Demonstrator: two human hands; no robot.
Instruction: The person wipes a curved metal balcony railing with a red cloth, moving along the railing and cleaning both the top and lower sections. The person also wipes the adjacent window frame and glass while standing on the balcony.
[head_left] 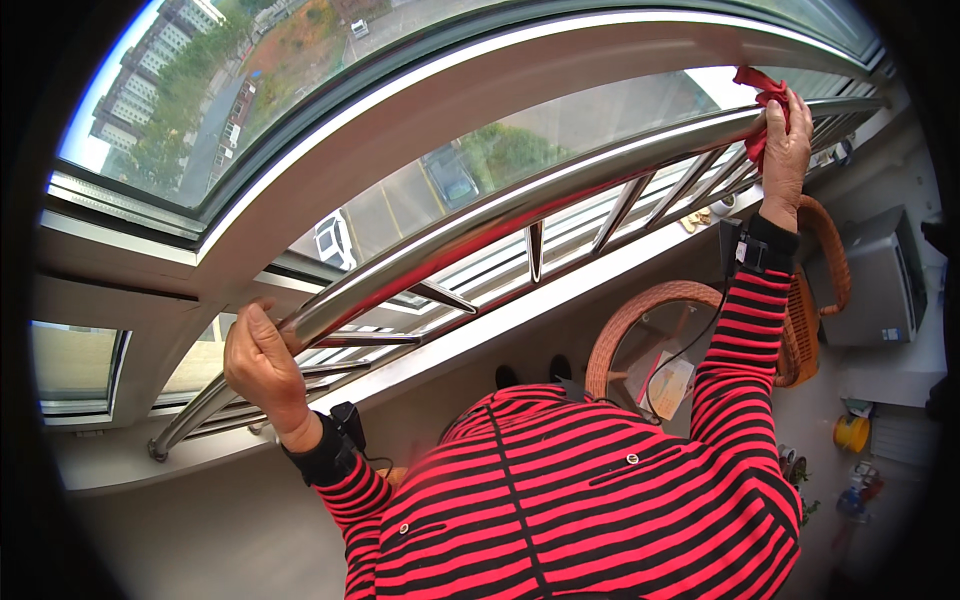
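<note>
The person leans toward the window, both arms stretched out along the rail (pixel 520 205), a long shiny metal bar that runs in front of the glass from low on the left to high on the right.

The left hand (pixel 262 365) is wrapped around the rail near its lower end, fingers (pixel 258 330) curled over the top of the bar, holding it and nothing else. A small black device (pixel 347 425) sits strapped at that wrist, with a thin cable trailing from it.

The right hand (pixel 785 150) is far up the rail, near its upper end. It is closed over a red cloth (pixel 760 95), pressing the cloth against the bar; a corner of the cloth sticks out above the fingers, and another bit hangs below the rail. So the cloth lies on the rail under the right palm, well apart from the left hand. A second black device (pixel 755 250) is strapped at the right wrist.

Both sleeves (pixel 735 340) are red with black stripes, like the rest of the top.

Below the rail, thinner metal bars (pixel 535 250) join it to a lower bar, and under them runs a white sill (pixel 520 315). Beneath the right arm stands a wicker chair (pixel 640 310) with a round woven rim and some papers on its seat. Further right a grey box-shaped unit (pixel 880 280) sits near the wall, and a yellow round thing (pixel 852 432) lies on the floor below it.

Through the glass, parked cars (pixel 330 240) and buildings show far below.
</note>
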